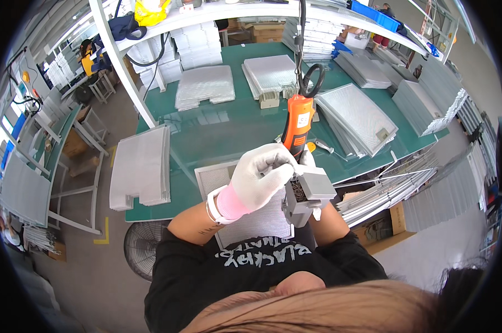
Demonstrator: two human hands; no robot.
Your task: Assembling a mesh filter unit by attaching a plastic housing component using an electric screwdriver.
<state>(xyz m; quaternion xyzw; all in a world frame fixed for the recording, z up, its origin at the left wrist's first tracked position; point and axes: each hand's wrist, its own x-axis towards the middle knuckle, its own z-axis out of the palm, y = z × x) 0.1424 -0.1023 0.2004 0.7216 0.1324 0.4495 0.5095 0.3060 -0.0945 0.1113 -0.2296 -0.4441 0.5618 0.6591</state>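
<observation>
My left hand (262,175), in a white glove with a pink cuff, is closed in a pinch beside a grey box (316,183). Small metal screws (297,192) show in the box's open side; whatever the fingertips hold is too small to make out. An orange and black electric screwdriver (299,122) hangs upright on a cable just beyond. My right hand (306,159) is mostly hidden behind the box, its visible gloved fingers against the screwdriver's dark lower end. The box sits over my right wrist. Below my hands lies a silver mesh panel (251,221) at the table's near edge.
Stacks of silver panels lie on the green table (223,136): a notched stack (141,166) at left, another stack (356,114) at right. A small screwdriver (324,146) lies near the hanging tool. A white shelf frame (123,66) rises at the back; a fan (142,250) stands below.
</observation>
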